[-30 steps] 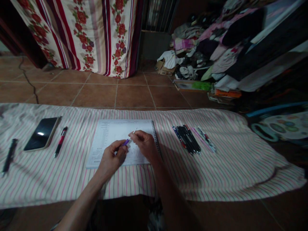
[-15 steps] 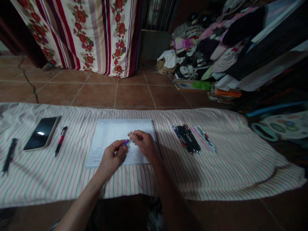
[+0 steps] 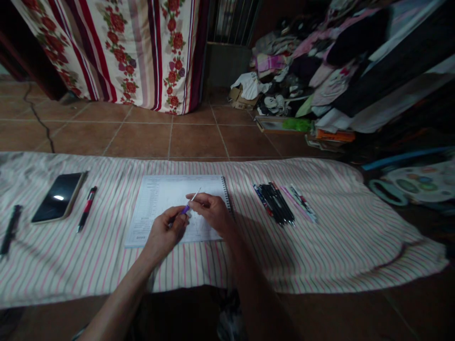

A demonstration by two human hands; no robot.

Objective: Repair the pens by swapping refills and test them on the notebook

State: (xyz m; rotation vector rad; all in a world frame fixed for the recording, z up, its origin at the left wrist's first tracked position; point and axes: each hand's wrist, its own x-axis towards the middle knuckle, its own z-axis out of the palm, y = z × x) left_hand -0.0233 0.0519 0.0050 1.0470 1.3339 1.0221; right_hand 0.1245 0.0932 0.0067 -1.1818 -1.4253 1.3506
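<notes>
Ahead of me lie terracotta floor tiles with pale grout lines, a dark crack running across them at far left. A red-flowered, striped curtain hangs to the floor beside a dark wooden door frame. Beyond it stand a metal grille and a grey low wall. To my right, a heap of clothes slumps over a flattened cardboard box. Light is dim throughout, with the right corner in deep shadow.
</notes>
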